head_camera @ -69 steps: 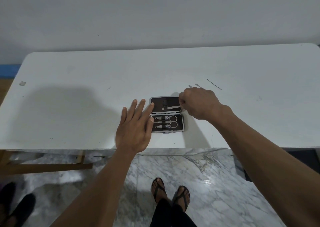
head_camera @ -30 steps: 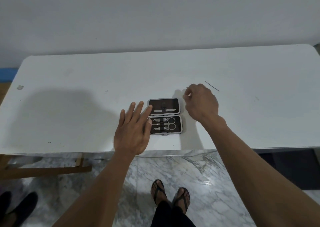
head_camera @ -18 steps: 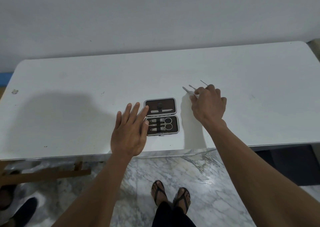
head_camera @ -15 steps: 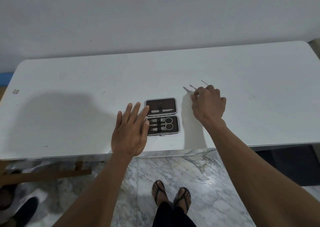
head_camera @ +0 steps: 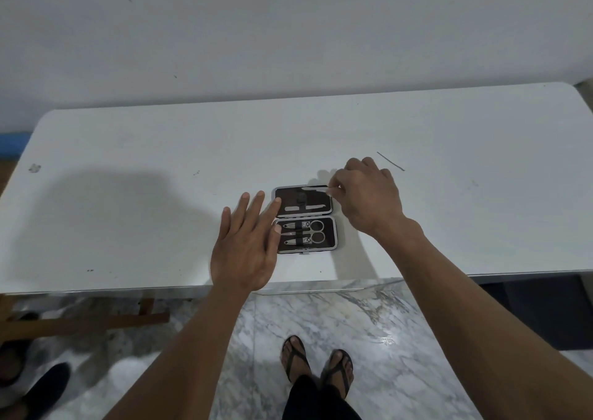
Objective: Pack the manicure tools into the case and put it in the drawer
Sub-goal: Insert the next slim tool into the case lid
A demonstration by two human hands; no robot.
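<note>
A small manicure case (head_camera: 333,227) lies open on the white table (head_camera: 160,195), dark inside with a silver rim. Its near half holds scissors (head_camera: 313,231) and clippers under a strap; its far half holds a nail file (head_camera: 305,208). My right hand (head_camera: 369,195) pinches a thin metal tool (head_camera: 316,188) and holds it over the far half of the case. My left hand (head_camera: 247,246) lies flat with fingers spread, fingertips on the case's left edge. One thin metal stick (head_camera: 390,161) lies on the table beyond my right hand.
The table's front edge runs just below the case. A marble floor and my sandalled feet (head_camera: 317,368) show underneath. A wooden frame (head_camera: 83,320) and dark shoes (head_camera: 35,390) sit at the lower left. A white wall stands behind the table.
My right hand picked a thin tool from the table to the right of the case and brought it left over the case's far half. My left hand stayed on the case.
</note>
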